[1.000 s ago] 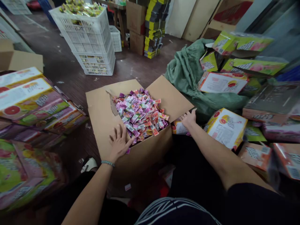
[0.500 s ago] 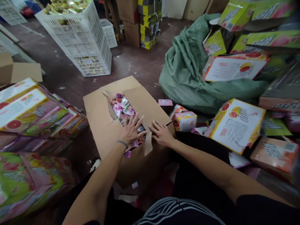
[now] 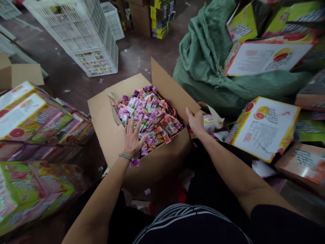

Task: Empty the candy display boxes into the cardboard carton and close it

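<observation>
A cardboard box [image 3: 162,162] stands in front of me, full of small purple and orange candy packets [image 3: 144,108]. My right hand [image 3: 195,122] grips the near corner of the box's right flap [image 3: 172,89], which is raised. A torn strip of tape [image 3: 215,117] hangs off that flap beyond my fingers. My left hand [image 3: 133,139], a beaded bracelet at its wrist, has its fingers spread over the packets, beside the inner edge of the left flap [image 3: 104,122]. Whether its fingertips press on the packets I cannot tell.
On the left are stacked printed fruit cartons [image 3: 33,115]. White plastic crates [image 3: 88,40] stand at the back left. To the right lie a green woven sack [image 3: 200,67] and a loose carton [image 3: 264,125] among several others. Bundled yellow-and-grey stacks [image 3: 161,20] stand behind.
My right hand has taken hold of the right flap and lifted it up and to the right, uncovering many more packets. My left hand has moved slightly left.
</observation>
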Demonstrator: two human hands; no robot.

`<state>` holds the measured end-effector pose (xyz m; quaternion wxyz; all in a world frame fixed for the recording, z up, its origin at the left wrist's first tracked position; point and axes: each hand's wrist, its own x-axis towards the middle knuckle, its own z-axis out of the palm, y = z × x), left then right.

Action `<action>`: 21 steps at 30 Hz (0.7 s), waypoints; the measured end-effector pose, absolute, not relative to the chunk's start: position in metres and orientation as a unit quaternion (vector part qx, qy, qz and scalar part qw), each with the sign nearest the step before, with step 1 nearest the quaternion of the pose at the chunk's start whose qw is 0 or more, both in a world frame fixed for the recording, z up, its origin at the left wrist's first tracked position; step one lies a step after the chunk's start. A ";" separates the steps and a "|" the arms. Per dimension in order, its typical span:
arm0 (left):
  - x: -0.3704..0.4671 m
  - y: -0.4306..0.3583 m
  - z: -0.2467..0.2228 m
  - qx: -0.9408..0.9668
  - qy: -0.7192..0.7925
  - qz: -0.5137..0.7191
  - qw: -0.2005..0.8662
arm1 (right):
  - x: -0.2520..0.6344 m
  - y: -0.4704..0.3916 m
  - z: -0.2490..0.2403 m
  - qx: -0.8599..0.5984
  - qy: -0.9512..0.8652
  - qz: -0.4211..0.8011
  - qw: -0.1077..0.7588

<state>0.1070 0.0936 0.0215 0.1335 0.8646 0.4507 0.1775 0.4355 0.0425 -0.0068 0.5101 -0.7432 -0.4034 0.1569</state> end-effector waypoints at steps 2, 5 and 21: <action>0.101 0.089 0.016 0.857 0.462 0.178 0.143 | 0.421 0.035 -0.003 -0.717 -0.466 0.188 0.484; 0.096 0.085 0.007 0.859 0.455 0.202 0.123 | 0.385 0.016 -0.002 -0.641 -0.657 0.203 0.340; 0.131 0.095 -0.020 0.935 0.350 -0.009 0.052 | 0.384 -0.016 -0.016 -0.799 -0.527 0.246 0.150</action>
